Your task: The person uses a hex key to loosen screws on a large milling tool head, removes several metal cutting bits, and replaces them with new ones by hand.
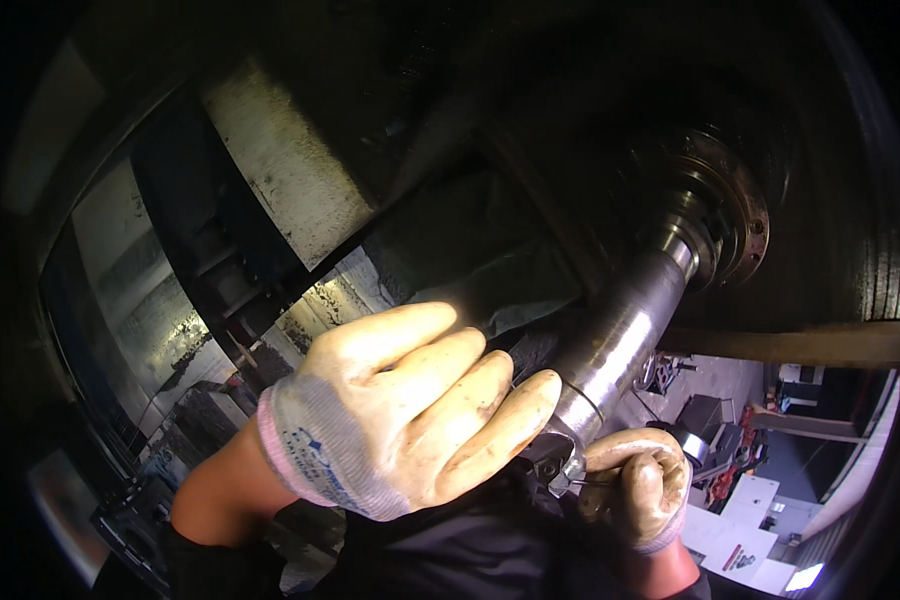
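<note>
My left hand [420, 410], in a white coated glove with a grey knit cuff, is held in front of the near end of a thick steel bar [620, 325]. Its fingers lie side by side, slightly bent, and nothing shows in them; the palm side is hidden. The lowest fingertip overlaps the bar's end in view; I cannot tell if it touches. Below that end sits a small metal head [560, 465] with a bolt-like recess. My right hand [645, 485], gloved too, is closed beside this head around a thin metal rod [592, 483], most of it covered by the fingers.
The bar runs up and right to a round flange [735, 215] with bolt holes, inside a dark machine housing. Pale, stained metal panels [280, 165] stand at the left. At lower right are a beige ledge [800, 343] and a white cabinet [740, 530].
</note>
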The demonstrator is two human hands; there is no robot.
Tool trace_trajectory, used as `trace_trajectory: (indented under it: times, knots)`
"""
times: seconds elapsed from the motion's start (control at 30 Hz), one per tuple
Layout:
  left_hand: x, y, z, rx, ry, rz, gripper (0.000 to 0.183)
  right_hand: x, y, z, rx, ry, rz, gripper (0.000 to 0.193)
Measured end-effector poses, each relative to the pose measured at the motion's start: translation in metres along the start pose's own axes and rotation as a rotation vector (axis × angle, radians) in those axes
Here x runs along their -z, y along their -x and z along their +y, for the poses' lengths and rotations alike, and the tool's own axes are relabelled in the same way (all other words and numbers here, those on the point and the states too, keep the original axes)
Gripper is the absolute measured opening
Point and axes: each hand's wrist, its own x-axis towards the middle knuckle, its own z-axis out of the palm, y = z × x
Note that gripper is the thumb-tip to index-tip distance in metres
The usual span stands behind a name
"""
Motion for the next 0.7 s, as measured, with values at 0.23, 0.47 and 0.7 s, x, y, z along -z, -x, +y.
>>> trace_trajectory:
  times: [0.23, 0.47, 0.7]
  knots:
    - [0.002, 0.000, 0.014, 0.068, -0.142, 0.029, 0.016, 0.006, -0.008, 0.005, -0.003, -0.093, -0.150, 0.045]
    - [0.003, -0.006, 0.016, 0.044, -0.231, 0.034, 0.010, 0.005, -0.015, 0.013, -0.025, -0.150, -0.186, 0.036]
    - [0.007, -0.007, 0.018, 0.029, -0.309, -0.011, 0.008, 0.008, -0.025, 0.016, -0.025, -0.122, -0.216, 0.032]
